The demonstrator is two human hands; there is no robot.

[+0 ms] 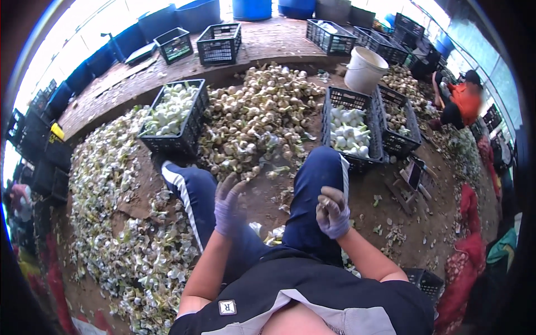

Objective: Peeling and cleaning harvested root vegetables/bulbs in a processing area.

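Observation:
My left hand [228, 204], in a lavender glove with soiled fingertips, is open in front of the pile of unpeeled bulbs [259, 111], slightly blurred, with nothing visible in it. My right hand [332, 212], gloved alike, is curled at my right knee around something I cannot make out. Beyond my knees, a black crate of pale peeled bulbs [170, 109] stands left of the pile and another crate of white bulbs [349, 131] stands right of it. Beside that is a crate of browner bulbs [397, 120].
Peelings [111, 212] cover the ground at left. A white bucket [364, 70] stands behind the crates. A phone [413, 174] rests on a wooden piece at right. A person in orange [466, 100] sits at far right, near red sacks [469, 257]. Empty-looking crates [219, 44] line the back ledge.

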